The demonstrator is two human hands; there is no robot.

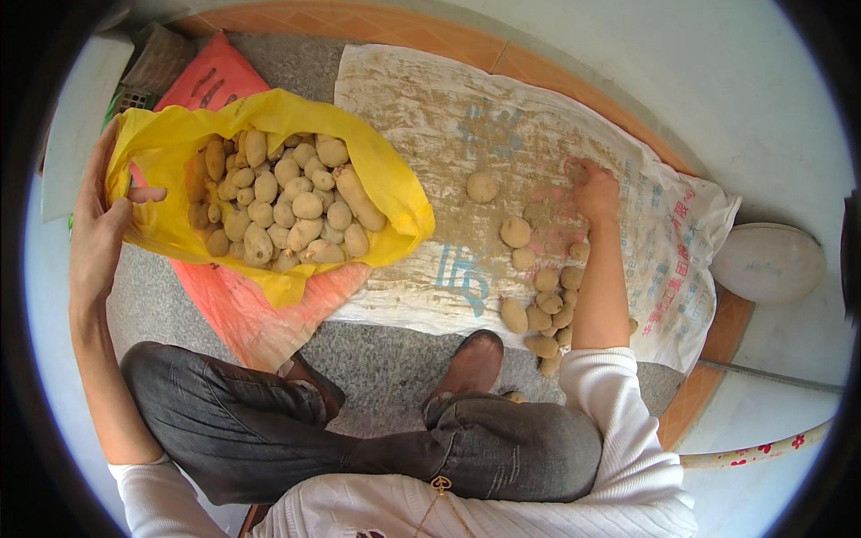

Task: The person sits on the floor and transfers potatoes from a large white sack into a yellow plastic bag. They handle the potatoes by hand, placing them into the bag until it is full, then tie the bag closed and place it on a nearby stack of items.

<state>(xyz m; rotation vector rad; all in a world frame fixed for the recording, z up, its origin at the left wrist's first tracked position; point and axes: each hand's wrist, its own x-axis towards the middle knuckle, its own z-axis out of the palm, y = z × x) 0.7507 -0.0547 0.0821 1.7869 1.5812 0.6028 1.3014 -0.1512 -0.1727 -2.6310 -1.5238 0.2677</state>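
Observation:
A yellow plastic bag (403,195), wide at the mouth and full of potatoes (307,206), stands at the left. My left hand (107,202) grips its left rim, one finger showing inside. Over a soil-stained white woven sack (417,141) spread on the floor, my right hand (594,188) reaches down at the right, its fingers around a potato (576,173) that is partly hidden. Loose potatoes (514,231) lie to the left of my right forearm, several of them piled near the sack's lower edge (538,317).
A red plastic bag (215,74) lies behind and under the yellow one. My shoes (474,363) rest on the grey floor by the sack. At the right, a whitish round object (768,262) leans near the wall. Orange tiles (430,30) border the sack's far side.

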